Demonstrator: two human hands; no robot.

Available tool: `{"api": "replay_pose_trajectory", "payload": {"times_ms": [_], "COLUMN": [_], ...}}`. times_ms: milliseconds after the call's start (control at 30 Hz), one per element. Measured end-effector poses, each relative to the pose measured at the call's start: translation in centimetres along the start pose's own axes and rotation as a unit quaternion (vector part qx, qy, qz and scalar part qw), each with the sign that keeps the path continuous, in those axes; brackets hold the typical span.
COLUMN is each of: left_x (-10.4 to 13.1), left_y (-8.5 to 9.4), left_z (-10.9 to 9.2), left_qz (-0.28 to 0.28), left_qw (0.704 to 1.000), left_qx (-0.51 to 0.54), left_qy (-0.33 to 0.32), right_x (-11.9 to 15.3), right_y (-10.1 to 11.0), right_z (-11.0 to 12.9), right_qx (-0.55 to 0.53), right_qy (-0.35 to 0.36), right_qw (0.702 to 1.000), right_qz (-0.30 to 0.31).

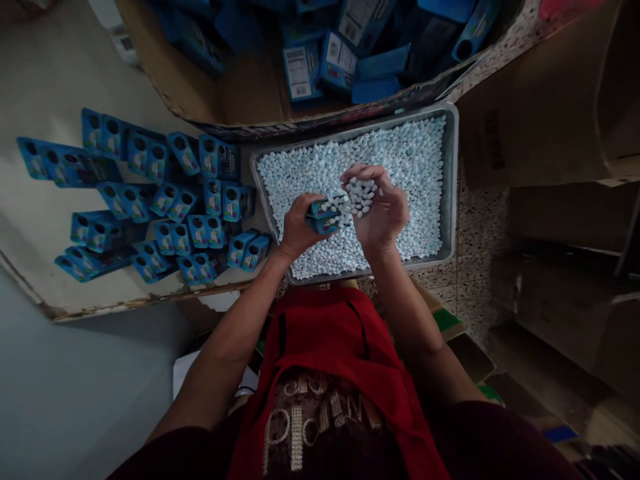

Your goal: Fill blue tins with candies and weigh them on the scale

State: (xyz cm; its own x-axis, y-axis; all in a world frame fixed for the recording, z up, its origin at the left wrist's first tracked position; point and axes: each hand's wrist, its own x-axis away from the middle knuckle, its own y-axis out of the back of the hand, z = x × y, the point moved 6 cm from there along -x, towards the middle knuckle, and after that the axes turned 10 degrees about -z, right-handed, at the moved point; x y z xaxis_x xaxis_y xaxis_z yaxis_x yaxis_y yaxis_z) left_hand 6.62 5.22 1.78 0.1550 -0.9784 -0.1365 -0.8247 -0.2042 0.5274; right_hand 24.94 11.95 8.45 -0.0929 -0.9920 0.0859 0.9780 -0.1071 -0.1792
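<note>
Over a metal tray (453, 193) full of small white and pale-blue candies (310, 160), my left hand (299, 227) is closed around small blue boxes (320, 225), seemingly two side by side. White candies lie at their tops. Just to the right, my right hand (383, 207) is cupped, with a handful of white candies (361, 197) in its palm, tilted toward the boxes. Some candies show between the palm and the box tops. How full the boxes are inside I cannot make out.
Several blue boxes (175, 200) stand in pairs and rows on the table (30, 227) at left. A large cardboard carton (240, 97) behind the tray holds many more blue boxes. Brown cartons (530, 100) line the right side over a speckled floor (467, 247).
</note>
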Motion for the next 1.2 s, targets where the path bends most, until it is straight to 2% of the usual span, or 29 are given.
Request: {"api": "replay_pose_trajectory", "payload": {"times_ms": [100,200,333,400,467,567,700,733,800,900,967,1067,1200], "left_x": [0.0,0.2,0.1,0.1,0.2,0.5,1.0,0.9,0.6,-0.7,-1.7,-3.3,-5.3], "left_y": [0.5,0.0,0.1,0.0,0.4,1.4,2.7,3.3,4.7,6.0,5.5,2.9,-1.1], "left_z": [0.3,0.4,0.6,0.9,1.6,3.0,3.8,3.6,2.7,0.6,-0.6,-1.6,-1.4], "left_qz": [-0.018,0.008,-0.034,-0.015,-0.01,-0.016,-0.014,-0.018,-0.014,0.035,0.099,0.178,0.205], "left_qw": [0.999,0.998,0.997,0.998,0.997,0.995,0.993,0.994,0.993,0.98,0.962,0.937,0.921], "left_qx": [-0.027,-0.041,-0.034,-0.02,-0.013,-0.009,-0.019,-0.031,-0.081,-0.191,-0.254,-0.3,-0.324], "left_qy": [0.029,0.05,0.063,0.059,0.071,0.103,0.114,0.108,0.085,0.043,0.028,0.033,0.066], "right_x": [0.0,0.2,1.1,2.1,3.6,6.9,10.4,10.4,9.0,5.0,2.8,1.4,1.6], "right_y": [-0.4,-1.2,-2.0,-1.8,-0.7,2.3,4.8,5.1,5.5,5.8,5.5,4.1,1.7], "right_z": [-0.3,-0.6,-0.9,-0.7,-1.0,-2.9,-8.6,-9.9,-11.6,-12.6,-13.0,-13.6,-14.2], "right_qx": [0.008,0.007,0.03,0.062,0.126,0.301,0.506,0.532,0.559,0.559,0.551,0.522,0.432], "right_qy": [0.02,0.037,0.052,0.07,0.086,0.103,0.083,0.079,0.083,0.101,0.103,0.096,0.067], "right_qw": [1.0,0.999,0.998,0.995,0.988,0.948,0.853,0.836,0.82,0.823,0.827,0.846,0.895], "right_qz": [0.002,0.01,0.018,0.026,0.034,0.028,0.1,0.109,0.088,0.006,-0.032,-0.043,-0.085]}}
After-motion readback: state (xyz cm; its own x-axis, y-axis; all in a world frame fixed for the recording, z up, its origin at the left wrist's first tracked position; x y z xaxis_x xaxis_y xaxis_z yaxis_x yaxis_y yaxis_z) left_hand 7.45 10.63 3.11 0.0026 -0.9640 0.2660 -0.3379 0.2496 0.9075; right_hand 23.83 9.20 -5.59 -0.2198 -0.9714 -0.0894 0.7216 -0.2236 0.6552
